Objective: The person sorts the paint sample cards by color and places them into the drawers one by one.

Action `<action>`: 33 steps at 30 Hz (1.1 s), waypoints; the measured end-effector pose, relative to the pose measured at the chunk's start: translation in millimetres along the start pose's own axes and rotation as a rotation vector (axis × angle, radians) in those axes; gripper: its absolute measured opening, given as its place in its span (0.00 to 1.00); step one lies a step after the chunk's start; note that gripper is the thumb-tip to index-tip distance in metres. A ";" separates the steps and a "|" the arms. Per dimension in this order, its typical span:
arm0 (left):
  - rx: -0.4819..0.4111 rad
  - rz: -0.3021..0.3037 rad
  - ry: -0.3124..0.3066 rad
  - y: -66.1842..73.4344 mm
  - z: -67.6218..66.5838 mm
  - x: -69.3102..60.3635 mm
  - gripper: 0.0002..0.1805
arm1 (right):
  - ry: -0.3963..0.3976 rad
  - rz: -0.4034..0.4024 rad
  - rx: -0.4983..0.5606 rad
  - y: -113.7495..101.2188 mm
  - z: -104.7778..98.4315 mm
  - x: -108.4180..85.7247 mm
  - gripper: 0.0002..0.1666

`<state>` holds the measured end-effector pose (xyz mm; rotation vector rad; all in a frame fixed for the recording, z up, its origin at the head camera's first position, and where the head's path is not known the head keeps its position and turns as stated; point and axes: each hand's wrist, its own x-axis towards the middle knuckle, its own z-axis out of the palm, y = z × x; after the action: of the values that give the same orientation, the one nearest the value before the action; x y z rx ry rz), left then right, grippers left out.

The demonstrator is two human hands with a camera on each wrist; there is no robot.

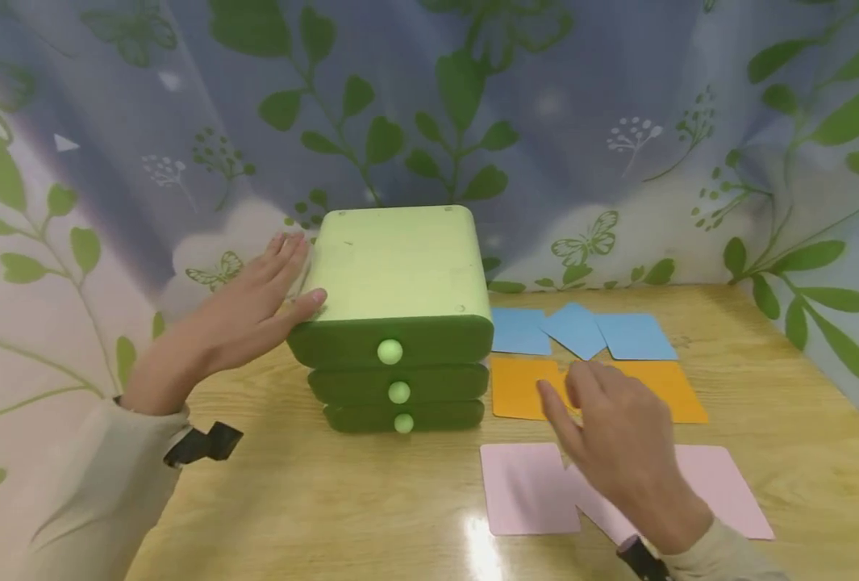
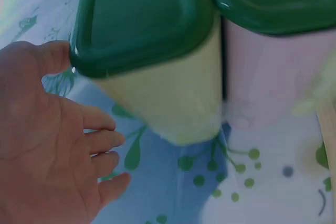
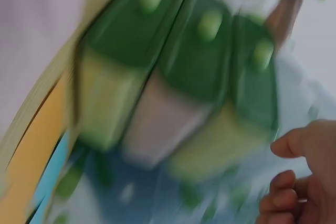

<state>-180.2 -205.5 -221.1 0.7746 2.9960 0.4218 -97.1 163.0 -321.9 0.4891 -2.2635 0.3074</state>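
A small drawer cabinet (image 1: 400,262) with a pale green top stands on the table. Its three dark green drawer fronts (image 1: 436,339) carry round light green knobs (image 1: 389,351) and are all closed. My left hand (image 1: 251,298) rests against the cabinet's left side, fingers straight and thumb near the top front corner. In the left wrist view the thumb of that hand (image 2: 47,135) meets the edge of a green front (image 2: 142,24). Over the cards to the right hovers my right hand (image 1: 618,428), fingers loosely bent and holding nothing. The right wrist view is blurred.
Right of the cabinet lie three rows of cards: blue cards (image 1: 635,336) at the back, orange cards (image 1: 523,387) in the middle, pink cards (image 1: 531,488) in front. A leaf-patterned curtain (image 1: 581,161) hangs behind the wooden table (image 1: 327,500).
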 end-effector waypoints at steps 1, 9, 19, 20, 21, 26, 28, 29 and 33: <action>0.018 0.016 -0.017 2.2 -0.8 5.5 0.42 | 0.027 -0.027 -0.005 -13.9 2.6 2.9 0.32; -0.035 0.014 -0.108 11.1 -0.7 28.4 0.44 | 0.079 -0.170 -0.020 -89.3 36.8 32.4 0.33; 0.009 0.019 -0.197 23.7 -6.5 39.3 0.38 | -0.042 -0.081 -0.173 -114.9 57.8 51.3 0.31; 0.003 0.011 -0.215 25.3 -7.8 40.7 0.38 | -0.053 -0.069 -0.183 -116.0 58.5 54.0 0.31; -0.005 0.001 -0.236 26.8 -9.0 41.9 0.37 | -0.057 -0.061 -0.194 -116.9 59.5 56.4 0.32; -0.035 -0.022 -0.283 27.7 -9.2 42.6 0.37 | 0.021 -0.061 -0.259 -118.6 65.6 61.8 0.31; -0.023 -0.019 -0.285 27.9 -9.5 42.3 0.37 | 0.063 -0.071 -0.275 -117.9 67.5 63.1 0.31; -0.017 -0.019 -0.286 28.2 -9.8 42.1 0.37 | 0.082 -0.077 -0.279 -117.4 68.5 63.5 0.30; 0.000 -0.021 -0.288 28.3 -10.5 42.7 0.37 | 0.128 -0.097 -0.278 -114.2 72.0 64.5 0.31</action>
<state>-205.1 -163.9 -201.4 0.7331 2.7340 0.2823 -133.9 18.2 -314.2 0.4180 -2.1079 -0.0253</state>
